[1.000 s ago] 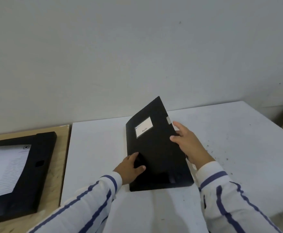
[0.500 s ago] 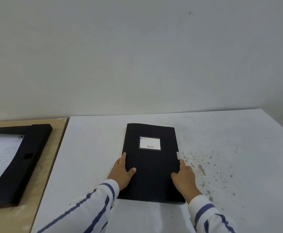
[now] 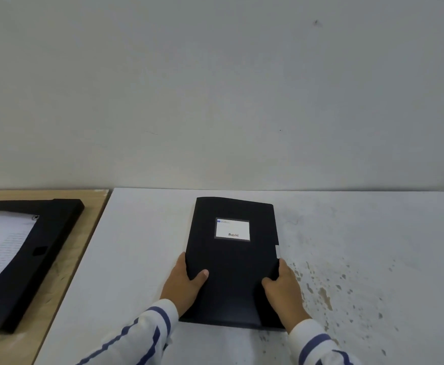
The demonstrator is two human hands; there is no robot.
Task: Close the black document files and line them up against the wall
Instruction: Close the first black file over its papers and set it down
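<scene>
A closed black document file (image 3: 234, 262) with a white label lies flat on the white table (image 3: 360, 233), its far edge close to the wall (image 3: 215, 88). My left hand (image 3: 185, 284) grips its left edge, thumb on the cover. My right hand (image 3: 284, 288) grips its right edge, just below a small white tab. A second black file (image 3: 44, 248) lies open at the far left on the wooden table, with a printed sheet inside.
The wooden table (image 3: 81, 248) adjoins the white one on the left. Brownish stains (image 3: 326, 293) speckle the white surface right of the file. The white table's right edge runs near the frame's right side.
The file's cover came down from half raised to fully shut. Both hands then slid to its side edges, and the file now sits nearer the wall.
</scene>
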